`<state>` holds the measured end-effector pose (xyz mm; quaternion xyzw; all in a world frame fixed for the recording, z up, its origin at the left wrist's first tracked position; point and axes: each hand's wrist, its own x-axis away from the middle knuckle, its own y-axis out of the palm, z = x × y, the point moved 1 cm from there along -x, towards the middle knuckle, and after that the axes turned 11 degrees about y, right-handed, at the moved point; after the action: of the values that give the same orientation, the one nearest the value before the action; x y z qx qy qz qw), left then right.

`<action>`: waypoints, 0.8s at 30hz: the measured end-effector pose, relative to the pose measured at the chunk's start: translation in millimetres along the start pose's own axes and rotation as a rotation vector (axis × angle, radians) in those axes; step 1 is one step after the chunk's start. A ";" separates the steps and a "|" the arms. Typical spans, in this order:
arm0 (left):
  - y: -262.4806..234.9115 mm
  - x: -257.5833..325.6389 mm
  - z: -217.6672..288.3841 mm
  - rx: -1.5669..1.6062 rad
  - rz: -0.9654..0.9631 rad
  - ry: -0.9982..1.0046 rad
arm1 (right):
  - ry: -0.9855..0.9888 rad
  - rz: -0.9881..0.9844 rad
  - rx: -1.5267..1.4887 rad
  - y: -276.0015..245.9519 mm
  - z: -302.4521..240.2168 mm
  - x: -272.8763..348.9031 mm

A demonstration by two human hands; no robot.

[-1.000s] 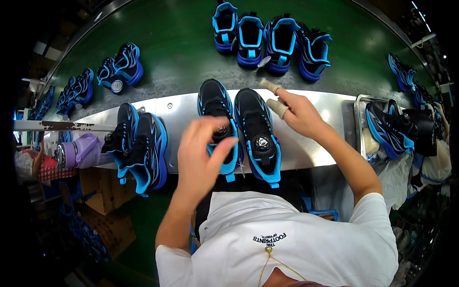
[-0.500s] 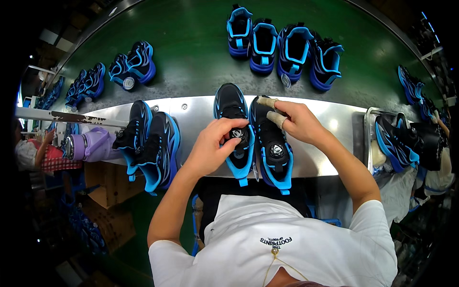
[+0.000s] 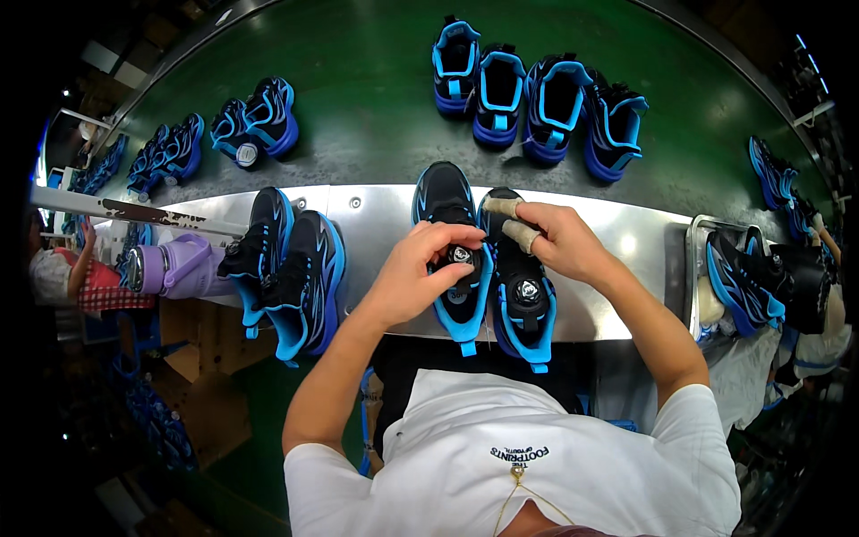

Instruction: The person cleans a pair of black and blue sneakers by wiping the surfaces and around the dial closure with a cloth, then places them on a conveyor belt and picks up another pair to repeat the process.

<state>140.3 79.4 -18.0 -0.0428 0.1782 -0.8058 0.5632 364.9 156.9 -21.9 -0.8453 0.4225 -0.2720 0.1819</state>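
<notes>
Two black sneakers with bright blue trim stand side by side in front of me, toes pointing away. On the left sneaker (image 3: 445, 190), the thumb and index finger of my left hand (image 3: 404, 277) are curled round the round dial (image 3: 460, 255) on its tongue. My right hand (image 3: 570, 243) bends over the front of the right sneaker (image 3: 510, 261). Beige coverings wrap two of its fingertips, which press on the upper near the toe. A second dial (image 3: 526, 291) on the right sneaker's tongue is untouched.
Another sneaker pair (image 3: 309, 277) stands to the left, beside a lilac bottle (image 3: 186, 268) and a chipped white bar (image 3: 134, 210). Several sneakers (image 3: 499, 94) sit on the green surface (image 3: 367, 89) beyond the metal ledge (image 3: 376, 201). A metal tray (image 3: 691, 268) is at right.
The whole view has shifted slightly, carrying the scene right and down. My left thumb and index finger have moved a little round the dial. My right hand stays on the right sneaker's front.
</notes>
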 end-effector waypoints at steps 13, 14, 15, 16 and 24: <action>0.6 10.3 3.9 -0.253 0.117 0.062 | 0.064 -0.047 -0.102 2.4 0.2 -5.9; 4.9 11.9 4.3 -0.340 0.162 0.017 | 0.054 -0.038 -0.131 3.2 0.3 -7.1; 8.2 12.0 4.7 -0.427 0.207 -0.028 | 0.041 -0.044 -0.122 5.2 -0.5 -8.7; 12.1 11.1 4.5 -0.346 0.236 -0.084 | 0.032 -0.053 -0.110 7.2 -1.3 -9.1; 4.8 10.7 3.9 -0.247 0.191 0.185 | 0.048 -0.045 -0.142 6.1 4.5 -11.3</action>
<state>141.8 67.2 -17.4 -0.0204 0.3302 -0.7209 0.6090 358.4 162.9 -32.1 -0.8586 0.4257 -0.2655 0.1053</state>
